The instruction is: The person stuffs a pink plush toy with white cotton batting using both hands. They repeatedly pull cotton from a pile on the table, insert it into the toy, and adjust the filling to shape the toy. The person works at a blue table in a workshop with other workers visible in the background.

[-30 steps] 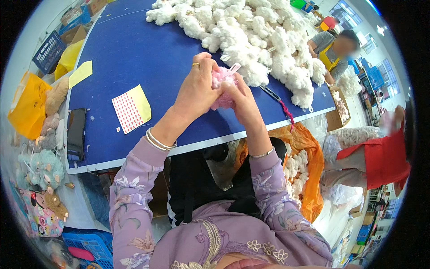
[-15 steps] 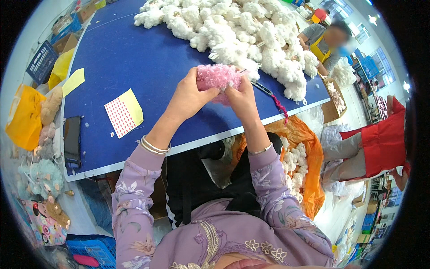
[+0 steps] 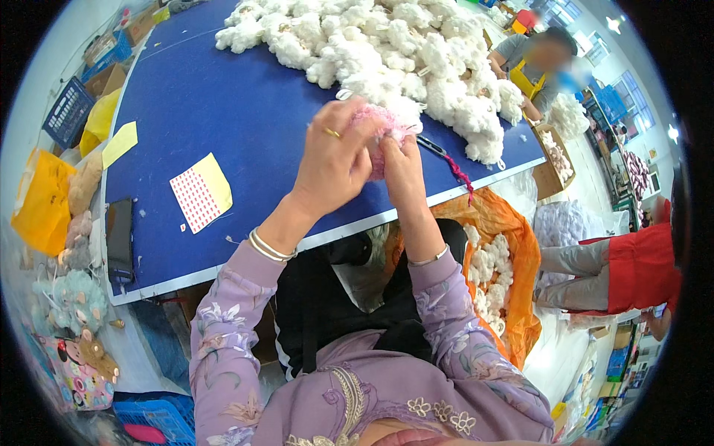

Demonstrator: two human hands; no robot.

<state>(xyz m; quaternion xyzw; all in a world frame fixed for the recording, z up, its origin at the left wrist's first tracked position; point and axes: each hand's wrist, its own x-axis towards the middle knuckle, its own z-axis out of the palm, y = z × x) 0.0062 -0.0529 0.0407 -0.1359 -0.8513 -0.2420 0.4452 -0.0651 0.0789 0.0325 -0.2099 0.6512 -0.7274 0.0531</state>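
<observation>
A curly pink plush piece [image 3: 384,119] is held up over the table's near edge. My right hand [image 3: 405,175] grips it from the right, the thumb pressed on its front. My left hand [image 3: 331,160], with a ring on one finger, is bent over the plush's left side. Its fingers are smeared by motion, so whether they pinch the plush is unclear. Just right of the hands a dark slim cutter-like tool [image 3: 431,145] with a twisted magenta cord [image 3: 460,175] lies on the blue table [image 3: 245,104]. Behind them spreads a heap of fluffy white plush pieces [image 3: 372,52].
A sheet of red-marked stickers [image 3: 197,195], a yellow paper [image 3: 121,145] and a black phone-like case [image 3: 119,238] lie at the table's left. An orange bag [image 3: 524,275] of white pieces stands below right. One person [image 3: 532,70] sits beyond the heap; another [image 3: 639,267] stands at right.
My left hand has shifted its hold, rising and turning over the pink plush with its back now showing. The right hand stays on the plush. The person in red has shifted slightly.
</observation>
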